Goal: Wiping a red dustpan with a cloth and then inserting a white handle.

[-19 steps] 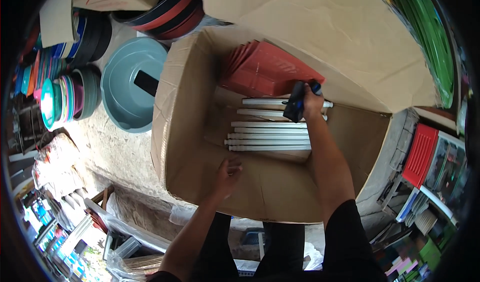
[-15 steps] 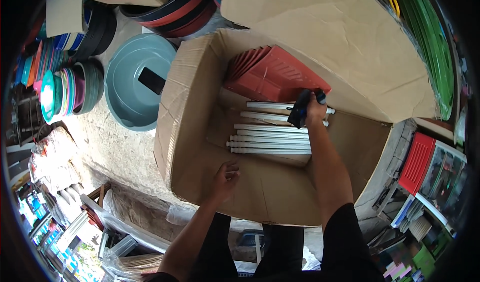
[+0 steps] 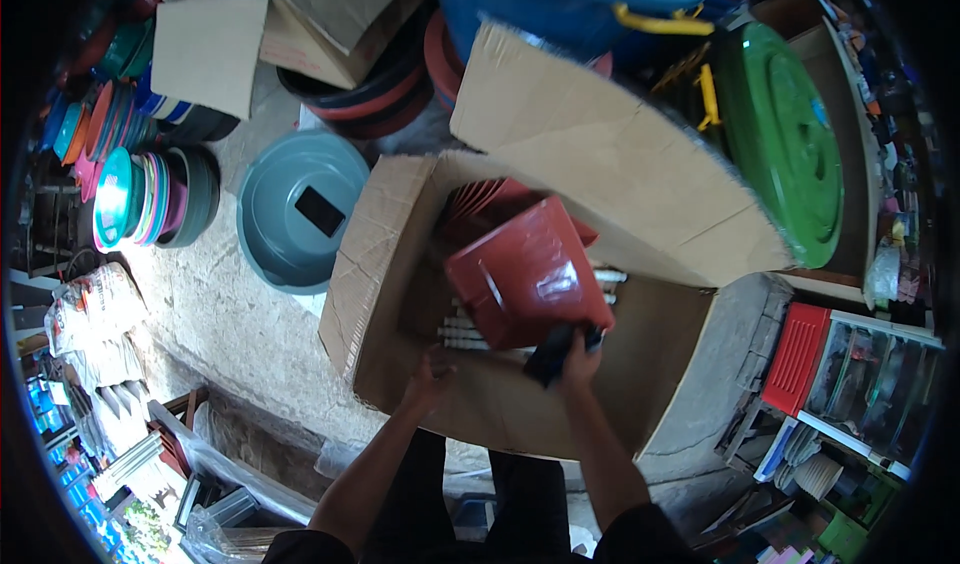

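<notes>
Strong light comes from the left, well beyond the left hand [image 3: 428,382], washing out the crumpled white plastic-wrapped bundle [image 3: 105,304]. Around both hands, the inside of the open brown cardboard box [image 3: 640,394] lies in dim shade. Pale highlights shine on the glossy red angular plastic tray [image 3: 520,264] at the slightly blurred right hand [image 3: 580,359]. Far from both, lines bend toward a black rim.

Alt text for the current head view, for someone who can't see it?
A person's right hand, gripping a black object, is at the corner of a tilted red plastic piece in a cardboard box. White rods lie beneath; the left hand looks empty. A blue-grey basin stands left of the box.
</notes>
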Demonstrator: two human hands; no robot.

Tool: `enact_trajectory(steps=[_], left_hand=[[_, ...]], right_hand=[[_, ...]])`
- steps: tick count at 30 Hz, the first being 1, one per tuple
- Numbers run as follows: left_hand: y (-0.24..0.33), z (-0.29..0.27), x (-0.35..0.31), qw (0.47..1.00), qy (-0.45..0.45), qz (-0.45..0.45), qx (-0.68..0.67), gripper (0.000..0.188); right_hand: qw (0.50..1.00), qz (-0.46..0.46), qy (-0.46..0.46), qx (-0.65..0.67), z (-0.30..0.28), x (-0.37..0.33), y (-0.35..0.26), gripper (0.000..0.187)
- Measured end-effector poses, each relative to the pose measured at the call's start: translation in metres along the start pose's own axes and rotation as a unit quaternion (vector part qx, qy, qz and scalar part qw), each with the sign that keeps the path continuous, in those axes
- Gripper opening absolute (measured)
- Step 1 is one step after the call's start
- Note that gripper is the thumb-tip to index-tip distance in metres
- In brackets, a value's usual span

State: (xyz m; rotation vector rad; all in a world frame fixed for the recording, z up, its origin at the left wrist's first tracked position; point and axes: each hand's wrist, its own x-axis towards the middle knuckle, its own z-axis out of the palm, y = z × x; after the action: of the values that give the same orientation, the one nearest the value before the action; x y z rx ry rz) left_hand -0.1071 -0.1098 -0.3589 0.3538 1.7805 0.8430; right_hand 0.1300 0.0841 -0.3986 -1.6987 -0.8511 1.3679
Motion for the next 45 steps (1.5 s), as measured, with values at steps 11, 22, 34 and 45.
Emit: enact_trajectory(steps=[11,22,34,45], left_hand=[[0.114,-0.033,-0.107,0.975,0.009,0.196,-0.101,0.054],[0.236,-0.006,-0.198,0.952,0.017,0.196,-0.234,0.043],[0.276,-0.005,-0.192,0.928,0.001,0.205,-0.311,0.035],[0.31,0.038,-0.269,0.954,-0.029,0.249,-0.166,0.019]], right_hand=[[0.968,0.216,0.019,0.123,-0.083,-0.206,-0.158,0.036],[0.964,0.161,-0.043,0.207,-0.111,-0.256,-0.26,0.027],[0.939,0.178,-0.136,0.26,-0.222,-0.232,-0.354,0.024],[0.792,-0.474,-0.051,-0.38,-0.092,-0.21,-0.413,0.073]])
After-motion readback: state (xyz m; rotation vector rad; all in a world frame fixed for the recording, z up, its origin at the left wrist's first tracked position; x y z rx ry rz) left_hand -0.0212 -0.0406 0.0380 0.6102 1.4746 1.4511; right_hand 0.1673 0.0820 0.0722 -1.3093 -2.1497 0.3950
